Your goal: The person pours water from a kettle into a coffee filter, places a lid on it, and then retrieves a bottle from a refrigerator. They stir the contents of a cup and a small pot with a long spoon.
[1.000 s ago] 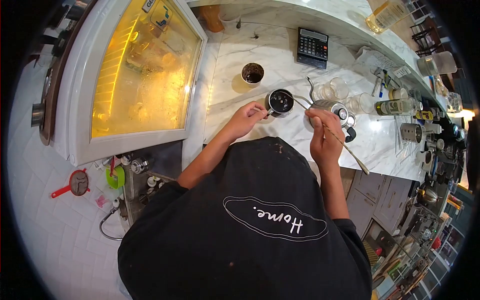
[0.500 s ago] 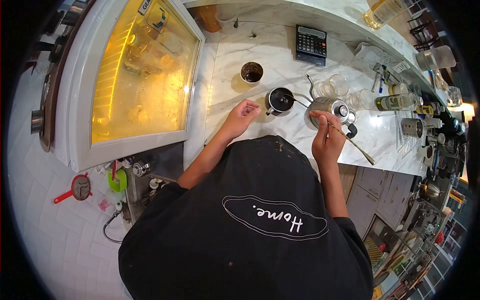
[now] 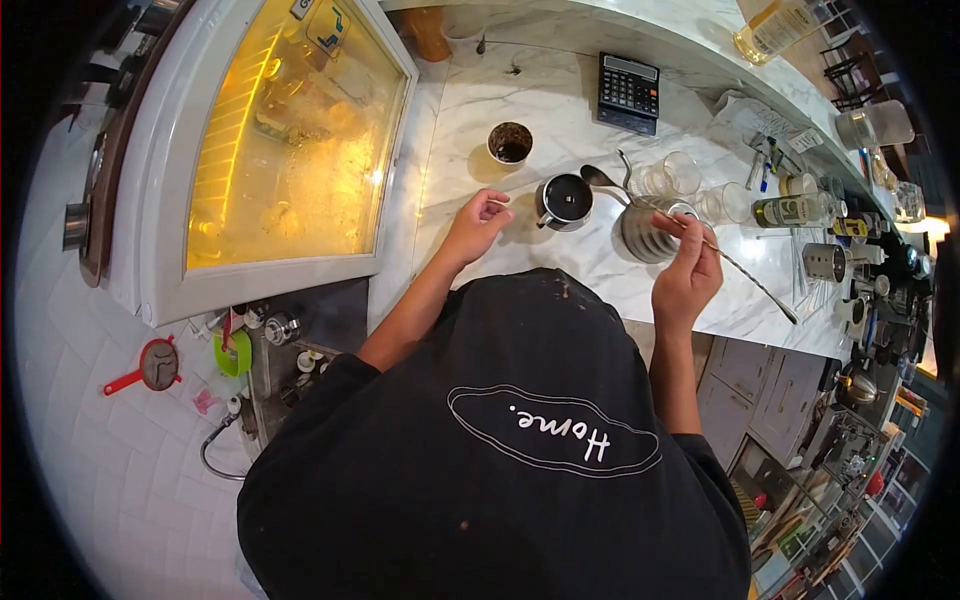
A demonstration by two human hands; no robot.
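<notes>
My right hand [image 3: 684, 272] grips a long metal bar spoon [image 3: 690, 235] near its middle; the spoon's bowl hangs in the air just right of a small steel pitcher [image 3: 566, 198] holding dark liquid. Behind my right hand stands a steel gooseneck kettle [image 3: 645, 228], partly hidden by my fingers. My left hand [image 3: 478, 222] rests on the marble counter [image 3: 560, 120] left of the pitcher, fingers loosely curled, holding nothing. A small white cup with dark contents [image 3: 510, 143] sits further back.
A lit glass display case [image 3: 290, 130] fills the left. A black calculator [image 3: 627, 92] lies at the back. Several glasses [image 3: 680, 175], bottles and steel cups [image 3: 823, 262] crowd the right side of the counter. Cabinets and shelves lie below right.
The spoon has come out of the pitcher and lifted to the right with my right hand. My left hand has let go of the pitcher's handle and drawn back.
</notes>
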